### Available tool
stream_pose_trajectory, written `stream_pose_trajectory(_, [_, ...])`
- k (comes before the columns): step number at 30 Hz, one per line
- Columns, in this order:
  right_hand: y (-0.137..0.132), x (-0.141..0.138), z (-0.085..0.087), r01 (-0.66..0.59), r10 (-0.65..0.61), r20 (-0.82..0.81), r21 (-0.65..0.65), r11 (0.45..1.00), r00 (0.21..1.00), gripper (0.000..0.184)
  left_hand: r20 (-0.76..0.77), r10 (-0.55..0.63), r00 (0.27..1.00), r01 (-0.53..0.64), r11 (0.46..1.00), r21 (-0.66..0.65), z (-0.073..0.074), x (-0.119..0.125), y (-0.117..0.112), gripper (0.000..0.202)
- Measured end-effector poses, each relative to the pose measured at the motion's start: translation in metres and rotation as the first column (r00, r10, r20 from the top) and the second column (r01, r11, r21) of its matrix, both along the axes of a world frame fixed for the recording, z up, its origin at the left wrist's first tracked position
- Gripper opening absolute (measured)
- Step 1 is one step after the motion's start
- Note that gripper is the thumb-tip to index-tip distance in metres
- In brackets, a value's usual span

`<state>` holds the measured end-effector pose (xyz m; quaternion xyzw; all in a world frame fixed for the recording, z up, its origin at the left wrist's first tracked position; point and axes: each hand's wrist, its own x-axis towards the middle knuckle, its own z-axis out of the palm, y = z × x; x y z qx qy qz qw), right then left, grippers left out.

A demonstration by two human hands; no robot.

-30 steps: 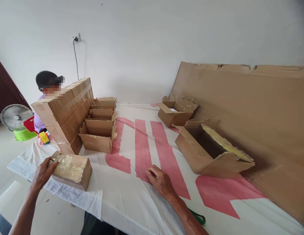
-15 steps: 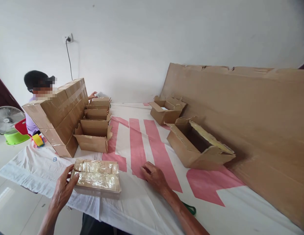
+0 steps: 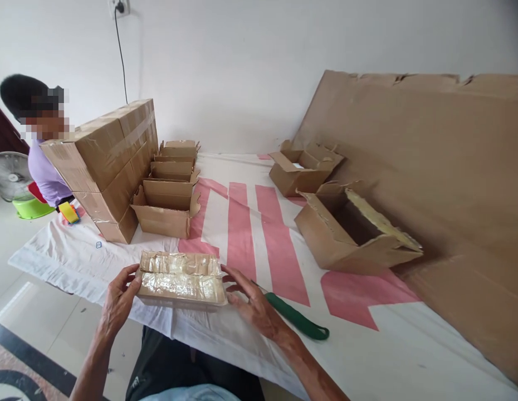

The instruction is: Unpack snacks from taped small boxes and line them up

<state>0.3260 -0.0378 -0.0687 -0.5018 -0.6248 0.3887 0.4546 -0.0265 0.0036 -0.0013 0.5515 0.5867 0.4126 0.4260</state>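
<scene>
A shallow cardboard box point(image 3: 181, 281) covered with shiny clear tape lies at the near edge of the cloth-covered table. My left hand point(image 3: 122, 295) grips its left end, thumb on the top edge and fingers round the side. At the opposite end is my right hand point(image 3: 254, 306), its fingers spread and the fingertips at the box's right edge; how firmly they press on it cannot be seen. Beside my right wrist lies a tool with a green handle point(image 3: 301, 322), partly hidden by the hand.
Taped cartons point(image 3: 104, 161) are stacked at left, beside a row of open boxes point(image 3: 165, 220). At right stand an open carton point(image 3: 330, 236) and a smaller one point(image 3: 298, 181), before a large cardboard sheet point(image 3: 430, 161). Another person point(image 3: 45, 167) sits behind the stack.
My right hand has moved left from the cloth to the box's right end, its fingers spreading. More of the green handle shows. The view has tilted down; my left hand stays on the box.
</scene>
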Motion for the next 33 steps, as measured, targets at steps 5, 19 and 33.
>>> stream_pose_trajectory(5, [-0.013, -0.003, -0.001, -0.043, 0.04, -0.06, -0.058, 0.997, 0.997, 0.064, -0.049, -0.008, 0.999, 0.01, 0.999, 0.04, 0.001, 0.005, -0.007, 0.063])
stream_pose_trajectory(19, [-0.012, 0.006, 0.003, 0.003, -0.014, -0.1, -0.108, 0.994, 0.995, 0.06, 0.096, -0.208, 0.973, 0.211, 0.977, -0.025, 0.008, 0.01, 0.014, 0.05])
stream_pose_trajectory(33, [-0.009, 0.011, -0.006, 0.054, -0.057, 0.124, 0.026, 0.998, 0.991, 0.048, 0.065, -0.31, 0.949, 0.312, 0.95, -0.031, 0.008, 0.002, 0.031, 0.056])
